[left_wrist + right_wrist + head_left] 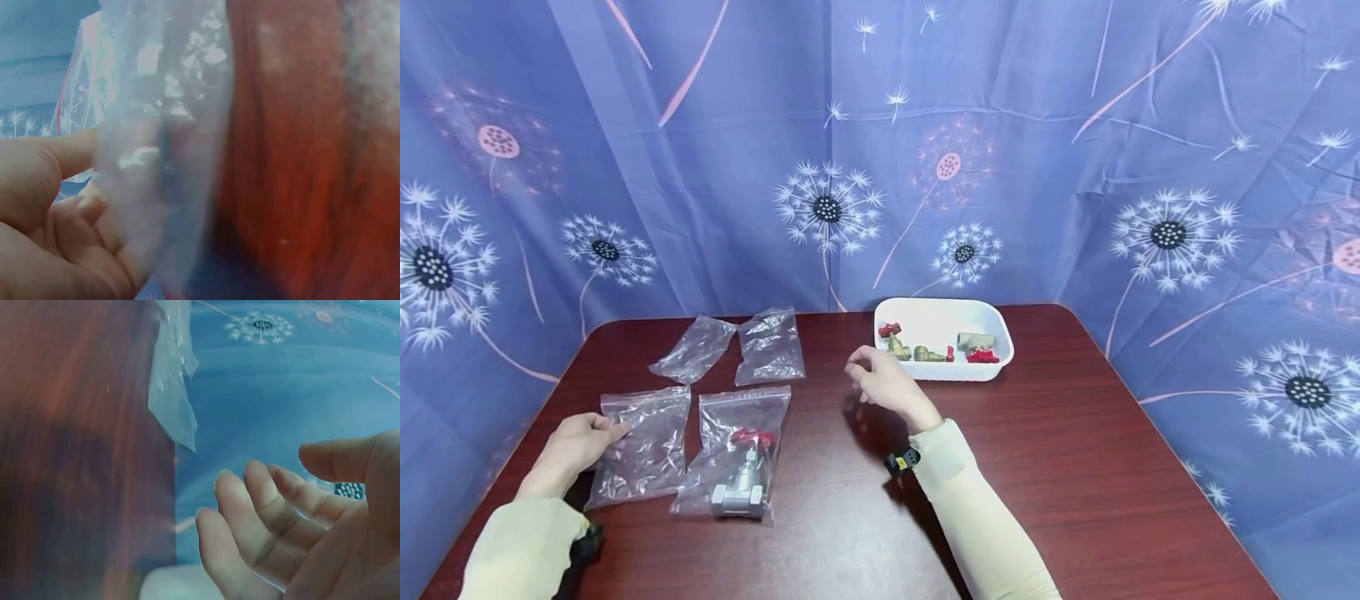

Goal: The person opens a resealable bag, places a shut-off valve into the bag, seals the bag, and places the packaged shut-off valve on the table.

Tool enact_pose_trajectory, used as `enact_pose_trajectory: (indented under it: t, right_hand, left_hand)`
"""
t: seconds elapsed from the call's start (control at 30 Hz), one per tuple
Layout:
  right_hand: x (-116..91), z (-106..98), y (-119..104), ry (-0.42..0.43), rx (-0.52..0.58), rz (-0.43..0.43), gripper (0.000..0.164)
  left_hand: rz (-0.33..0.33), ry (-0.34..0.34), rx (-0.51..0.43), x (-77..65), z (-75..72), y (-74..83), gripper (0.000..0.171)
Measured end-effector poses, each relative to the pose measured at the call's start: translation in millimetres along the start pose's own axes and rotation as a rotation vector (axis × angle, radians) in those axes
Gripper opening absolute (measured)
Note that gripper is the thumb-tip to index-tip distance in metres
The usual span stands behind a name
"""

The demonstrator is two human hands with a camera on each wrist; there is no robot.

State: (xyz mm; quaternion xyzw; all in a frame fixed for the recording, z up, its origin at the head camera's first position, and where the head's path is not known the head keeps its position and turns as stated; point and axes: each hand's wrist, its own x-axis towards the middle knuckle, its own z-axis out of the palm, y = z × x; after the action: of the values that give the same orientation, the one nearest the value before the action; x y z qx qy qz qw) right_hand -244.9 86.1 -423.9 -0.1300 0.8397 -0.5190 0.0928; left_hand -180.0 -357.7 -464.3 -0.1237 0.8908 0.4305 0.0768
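- Nearest me, the left hand (574, 446) pinches an empty clear bag (655, 457) on the table's left side.
- Just right of it, a zip bag (715, 446) holds a red-handled steel valve (743, 487).
- Farther in, the right hand (887, 387) hovers, fingers loosely bent, thumb apart, gripping nothing.
- Behind, two more bags lie flat, left (695, 352) and right (771, 348).
- Beyond the right hand, a white tray (947, 372) holds brass fittings (928, 354).

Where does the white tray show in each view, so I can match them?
Head: the white tray sits just right of centre, near mid-height.
Left wrist: not in it.
Right wrist: only part shows, cut off at the bottom edge, left of centre.
Shared landmark: the reddish-brown tabletop.
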Motion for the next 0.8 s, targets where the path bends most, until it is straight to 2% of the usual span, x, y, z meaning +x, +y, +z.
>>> enact_pose_trajectory:
  t: [0.13,0.23,0.37,0.47,0.57,0.7,0.8]
  right_hand:
    - [-1.2,-12.6,0.7,0.030,-0.026,-0.009,0.010]
    - [-2.3,-23.3,0.9,0.043,-0.038,-0.014,0.010]
    - [-2.3,-38.0,0.8,0.068,-0.065,-0.024,0.013]
    - [-1.1,-46.1,0.0,0.078,-0.074,-0.035,0.014]
    - [-0.1,-49.9,-1.6,0.068,-0.068,-0.045,0.014]
    - [2.0,-49.6,-1.1,0.037,-0.048,-0.059,0.016]
    - [2.6,-48.6,-0.4,0.027,-0.028,-0.060,0.017]
  left_hand:
    - [0.025,0.043,-0.049,-6.5,-1.9,-6.2,0.037]
    - [0.038,0.092,-0.034,-11.6,-5.6,-8.0,0.047]
    - [0.050,0.127,-0.049,-18.7,-10.4,-0.1,0.054]
    - [0.083,0.173,-0.036,-25.5,-8.7,15.1,0.054]
    - [0.142,0.223,-0.001,-32.0,-2.1,36.4,0.053]
    - [0.251,0.217,-0.039,-40.0,12.8,68.8,0.048]
    - [0.320,0.174,-0.079,-46.4,27.3,93.5,0.044]
